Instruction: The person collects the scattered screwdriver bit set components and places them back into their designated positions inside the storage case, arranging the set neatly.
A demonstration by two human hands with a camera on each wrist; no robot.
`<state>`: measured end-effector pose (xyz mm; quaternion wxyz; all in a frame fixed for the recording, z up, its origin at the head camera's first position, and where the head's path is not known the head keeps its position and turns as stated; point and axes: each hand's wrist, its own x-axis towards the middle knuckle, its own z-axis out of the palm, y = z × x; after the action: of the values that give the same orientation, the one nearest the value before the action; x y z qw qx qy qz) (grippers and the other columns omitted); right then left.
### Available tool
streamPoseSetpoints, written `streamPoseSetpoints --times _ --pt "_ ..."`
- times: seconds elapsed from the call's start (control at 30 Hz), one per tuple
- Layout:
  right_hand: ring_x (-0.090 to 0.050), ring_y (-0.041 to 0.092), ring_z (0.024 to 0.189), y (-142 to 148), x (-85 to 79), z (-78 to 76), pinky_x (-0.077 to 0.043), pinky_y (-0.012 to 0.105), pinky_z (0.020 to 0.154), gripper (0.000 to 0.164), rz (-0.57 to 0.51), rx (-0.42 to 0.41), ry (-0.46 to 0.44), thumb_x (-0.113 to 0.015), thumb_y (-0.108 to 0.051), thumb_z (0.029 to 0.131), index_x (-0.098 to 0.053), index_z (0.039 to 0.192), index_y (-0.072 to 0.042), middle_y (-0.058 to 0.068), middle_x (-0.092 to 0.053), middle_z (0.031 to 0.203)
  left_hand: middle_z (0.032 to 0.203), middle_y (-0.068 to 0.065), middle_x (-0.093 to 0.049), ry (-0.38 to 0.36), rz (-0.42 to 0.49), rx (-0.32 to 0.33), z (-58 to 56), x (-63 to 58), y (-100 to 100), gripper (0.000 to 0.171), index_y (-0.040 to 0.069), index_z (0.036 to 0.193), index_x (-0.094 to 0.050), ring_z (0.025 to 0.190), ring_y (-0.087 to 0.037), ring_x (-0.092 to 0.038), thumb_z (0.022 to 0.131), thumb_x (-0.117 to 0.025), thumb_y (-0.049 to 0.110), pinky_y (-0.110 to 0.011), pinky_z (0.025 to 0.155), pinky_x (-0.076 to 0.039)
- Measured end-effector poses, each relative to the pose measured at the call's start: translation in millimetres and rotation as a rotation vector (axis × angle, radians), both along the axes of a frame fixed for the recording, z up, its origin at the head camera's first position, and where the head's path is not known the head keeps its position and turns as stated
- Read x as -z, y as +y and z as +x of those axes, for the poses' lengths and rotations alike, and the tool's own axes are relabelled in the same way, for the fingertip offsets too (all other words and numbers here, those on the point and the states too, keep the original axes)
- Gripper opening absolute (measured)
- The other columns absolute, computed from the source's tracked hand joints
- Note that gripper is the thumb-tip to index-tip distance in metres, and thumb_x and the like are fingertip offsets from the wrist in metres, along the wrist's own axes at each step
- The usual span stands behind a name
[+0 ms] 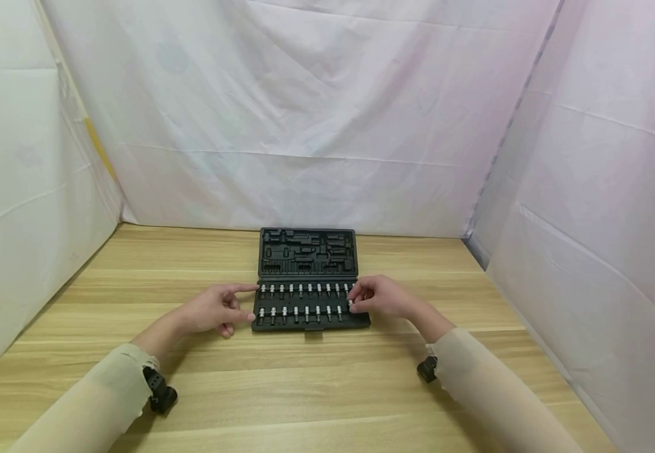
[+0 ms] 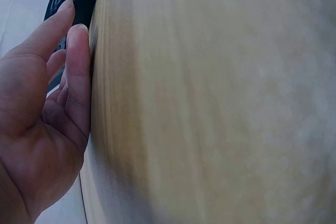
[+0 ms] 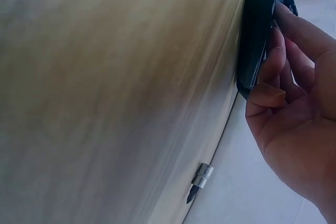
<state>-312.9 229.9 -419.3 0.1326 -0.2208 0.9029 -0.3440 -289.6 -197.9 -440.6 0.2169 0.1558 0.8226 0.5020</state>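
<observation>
A black bit socket case (image 1: 306, 326) lies unfolded on the table, its lid (image 1: 307, 231) laid back behind the base. Two rows of silver bit sockets (image 1: 306, 311) sit in the base. At the base's right end, my right hand (image 1: 380, 297) pinches a small silver bit socket (image 1: 350, 302) between thumb and fingertips, over the end of the front row. My left hand (image 1: 211, 309) is at the left edge, its straight index finger by the back row and its thumb by the front corner. Both hands overlap the case edge in the wrist views.
One loose bit socket (image 3: 202, 176) with a dark tip lies on the table, seen in the right wrist view. Wood-grain tabletop (image 1: 282, 390) surrounds the case. White cloth (image 1: 304, 126) hangs behind the table and along both sides.
</observation>
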Motion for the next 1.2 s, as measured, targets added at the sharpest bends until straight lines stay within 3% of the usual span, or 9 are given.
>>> streamPoseSetpoints --times 0.57,0.9,1.2 --pt "-0.064 0.014 0.087 0.8 3.0 -1.4 -0.054 0.029 0.077 0.014 0.030 -0.026 -0.016 -0.086 -0.024 0.098 -0.081 0.108 -0.015 -0.001 -0.073 0.095 0.101 -0.013 -0.059 0.003 0.002 0.005 -1.1 0.3 -0.4 0.086 0.015 0.171 -0.039 0.070 -0.020 -0.067 0.098 -0.085 0.023 -0.037 0.067 -0.070" --pt "-0.059 0.015 0.082 0.9 5.0 -6.2 -0.049 0.030 0.073 0.027 0.047 -0.028 -0.023 -0.083 -0.027 0.101 -0.081 0.127 -0.020 -0.001 -0.071 0.093 0.101 -0.012 -0.058 0.009 -0.001 0.001 -1.0 1.5 0.6 0.086 0.016 0.171 -0.040 0.070 -0.020 -0.067 0.098 -0.086 0.023 -0.038 0.067 -0.071" --pt "-0.054 0.016 0.078 -3.8 1.9 -10.1 -0.045 0.030 0.072 0.026 0.043 0.000 -0.077 -0.085 -0.028 0.099 -0.082 0.124 -0.020 0.001 -0.067 0.088 0.102 -0.012 -0.058 0.004 -0.003 -0.001 -0.3 0.9 -0.1 0.087 0.015 0.171 -0.039 0.071 -0.020 -0.067 0.098 -0.086 0.024 -0.037 0.068 -0.070"
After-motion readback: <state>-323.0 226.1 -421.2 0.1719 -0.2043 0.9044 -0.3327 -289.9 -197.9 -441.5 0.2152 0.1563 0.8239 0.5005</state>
